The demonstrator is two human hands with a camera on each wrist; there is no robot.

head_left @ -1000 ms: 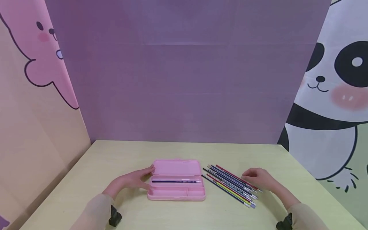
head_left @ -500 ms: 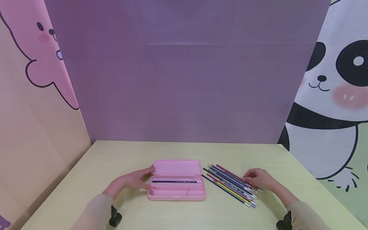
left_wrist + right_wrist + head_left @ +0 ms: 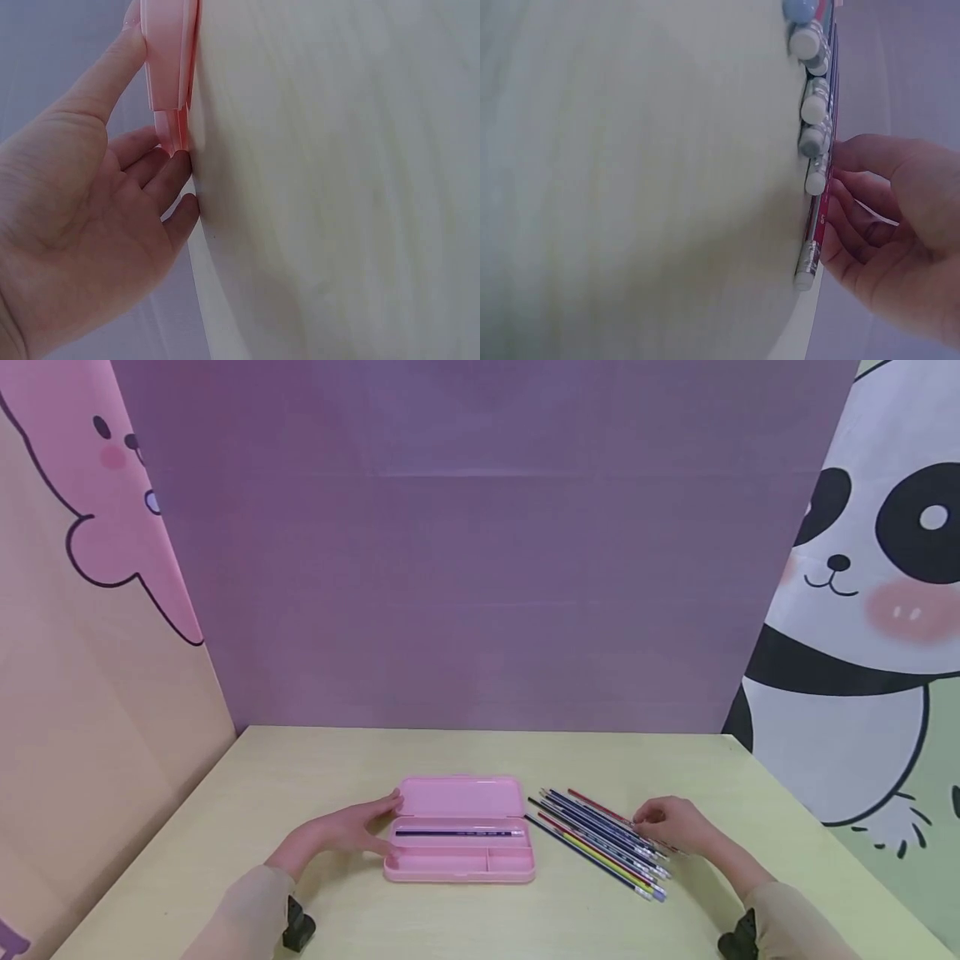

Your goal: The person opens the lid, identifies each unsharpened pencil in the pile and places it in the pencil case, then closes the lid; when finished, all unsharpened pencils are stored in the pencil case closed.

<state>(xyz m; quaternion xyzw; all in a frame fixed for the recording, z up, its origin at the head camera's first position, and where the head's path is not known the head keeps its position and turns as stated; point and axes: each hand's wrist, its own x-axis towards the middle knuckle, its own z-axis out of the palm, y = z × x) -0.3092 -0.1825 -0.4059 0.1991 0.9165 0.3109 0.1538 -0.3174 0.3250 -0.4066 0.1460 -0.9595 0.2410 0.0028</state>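
An open pink pencil case (image 3: 435,864) lies on the table, lid laid back. My left hand (image 3: 345,828) rests at its left end, thumb at the tray's rim and fingers against the lid's edge; the left wrist view shows this from the end. One dark blue pencil (image 3: 457,833) lies in the back compartment. Right of the case, several pencils (image 3: 600,835) lie slanted side by side. My right hand (image 3: 678,823) pinches a red pencil (image 3: 592,801) at the pile's far side. In the right wrist view its white eraser (image 3: 804,280) sticks out past the fingers.
The pencils' eraser ends (image 3: 814,109) point toward me and right, close beside the right hand. A pale wood table (image 3: 465,922) bears everything, with a purple panel (image 3: 480,568) standing at its back edge. Cartoon-printed walls flank it.
The red pencil has shifted slightly away from the pile, its far end now parted from the other pencils. The left hand and the pencil case have stayed in place.
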